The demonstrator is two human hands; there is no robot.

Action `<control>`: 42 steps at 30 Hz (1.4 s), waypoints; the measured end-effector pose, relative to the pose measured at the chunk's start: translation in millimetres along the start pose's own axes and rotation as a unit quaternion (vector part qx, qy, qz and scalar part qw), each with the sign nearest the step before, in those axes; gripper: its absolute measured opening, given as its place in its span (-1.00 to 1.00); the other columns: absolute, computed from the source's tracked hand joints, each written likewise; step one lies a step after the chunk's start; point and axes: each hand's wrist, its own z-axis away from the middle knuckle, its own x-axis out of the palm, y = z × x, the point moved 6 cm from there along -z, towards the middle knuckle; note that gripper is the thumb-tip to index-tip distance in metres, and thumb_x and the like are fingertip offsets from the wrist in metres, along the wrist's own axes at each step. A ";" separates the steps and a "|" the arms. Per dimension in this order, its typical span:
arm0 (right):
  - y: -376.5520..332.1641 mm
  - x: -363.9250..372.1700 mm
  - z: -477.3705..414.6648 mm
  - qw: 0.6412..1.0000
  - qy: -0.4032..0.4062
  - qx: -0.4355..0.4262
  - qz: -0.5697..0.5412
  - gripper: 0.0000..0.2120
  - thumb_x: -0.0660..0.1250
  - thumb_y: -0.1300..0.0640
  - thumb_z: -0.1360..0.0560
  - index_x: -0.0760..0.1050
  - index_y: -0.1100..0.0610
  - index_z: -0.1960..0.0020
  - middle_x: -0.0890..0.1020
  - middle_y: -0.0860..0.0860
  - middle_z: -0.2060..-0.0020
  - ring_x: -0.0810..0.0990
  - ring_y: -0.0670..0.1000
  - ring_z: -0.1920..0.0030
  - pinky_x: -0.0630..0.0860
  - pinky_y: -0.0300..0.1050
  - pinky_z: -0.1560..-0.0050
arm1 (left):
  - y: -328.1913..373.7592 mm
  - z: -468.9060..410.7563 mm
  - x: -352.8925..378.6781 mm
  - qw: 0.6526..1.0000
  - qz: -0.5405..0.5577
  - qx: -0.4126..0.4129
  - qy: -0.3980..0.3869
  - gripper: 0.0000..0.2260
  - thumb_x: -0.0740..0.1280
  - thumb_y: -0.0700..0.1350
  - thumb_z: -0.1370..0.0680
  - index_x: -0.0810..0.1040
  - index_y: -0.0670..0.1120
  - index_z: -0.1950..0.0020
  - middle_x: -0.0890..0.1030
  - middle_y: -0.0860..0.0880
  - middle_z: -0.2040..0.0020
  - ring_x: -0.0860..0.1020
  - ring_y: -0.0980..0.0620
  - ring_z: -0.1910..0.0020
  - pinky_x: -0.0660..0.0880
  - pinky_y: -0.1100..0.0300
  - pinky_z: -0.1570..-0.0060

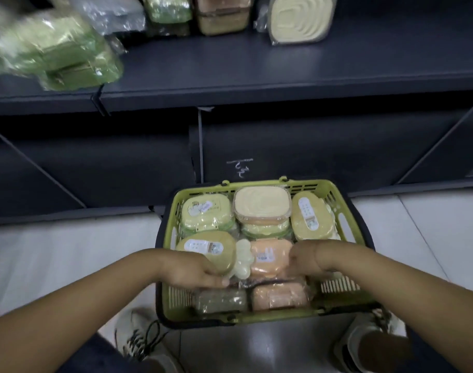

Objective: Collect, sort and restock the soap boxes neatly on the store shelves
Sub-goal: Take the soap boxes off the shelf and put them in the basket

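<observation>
Head view — left hand (195, 270) pinching tan soap box (205, 247), right hand (305, 258) on orange box (267, 258) — grip hidden

Dark grey shelving (283, 68) (chalk scribble (240, 166) on lower panel (324, 146)); white tiled floor (418, 224).

The green wrapped soap boxes (49, 52) at the far left are blurred and cut by the left edge. The far row of boxes (221, 14) is cropped at the top. Fingers of the left hand (192, 270) and right hand (305, 258) are mostly hidden, so neither grip can be judged. Print on the labels (204, 246) cannot be read.
</observation>
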 end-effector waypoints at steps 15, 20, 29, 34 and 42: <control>61.8 -392.4 83.6 0.717 0.673 -0.050 -0.176 -0.40 0.40 -0.10 -0.47 0.32 0.07 -0.43 0.33 0.07 -0.39 0.29 0.14 -0.40 0.24 0.08 -0.42 | 81.8 87.4 -371.4 0.750 -0.020 0.159 0.641 -0.48 0.28 0.08 -0.60 0.30 -0.10 -0.51 0.32 -0.07 -0.46 0.29 -0.03 -0.45 0.18 0.27 -0.33; 83.2 -452.9 63.4 0.748 0.640 -0.040 -0.174 -0.18 0.37 -0.24 -0.44 0.05 -0.07 -0.56 0.08 0.03 -0.55 0.08 0.17 -0.52 0.10 0.18 -0.49 | 91.7 75.5 -465.3 0.739 -0.091 0.116 0.658 -0.34 0.31 0.12 -0.57 0.17 -0.15 -0.56 0.16 -0.15 -0.56 0.12 -0.09 -0.54 0.03 0.15 -0.47; 93.7 -439.5 41.4 0.734 0.642 -0.112 -0.194 -0.46 0.44 -0.11 -0.44 0.46 0.03 -0.36 0.32 -0.02 -0.15 0.27 0.01 -0.32 0.16 -0.24 -0.36 | 92.7 60.6 -522.8 0.772 -0.267 -0.015 0.577 0.12 0.27 0.57 -0.19 0.12 -0.03 -0.59 0.23 -0.09 -0.55 0.16 -0.20 -0.49 0.11 -0.09 -0.47; 95.2 -434.2 34.0 0.723 0.595 -0.173 -0.307 -0.47 0.52 -0.10 -0.37 0.46 0.00 -0.27 0.54 -0.04 -0.11 0.54 -0.09 -0.10 0.45 -0.38 -0.07 | 102.2 72.4 -528.5 0.775 -0.326 -0.094 0.533 0.18 0.36 0.49 -0.12 0.04 0.01 -0.60 0.12 -0.08 -0.54 0.06 -0.23 -0.49 0.06 -0.13 -0.46; 97.8 -385.3 52.5 0.681 0.550 -0.213 -0.434 -0.67 0.46 0.04 -0.47 0.49 -0.01 -0.20 0.62 -0.10 -0.05 0.59 -0.15 -0.05 0.51 -0.33 -0.07 | 99.0 73.0 -526.0 0.798 -0.362 -0.093 0.473 0.16 0.65 0.09 -0.07 0.02 0.17 -0.50 0.25 0.00 -0.47 0.27 -0.14 -0.35 0.31 -0.11 -0.32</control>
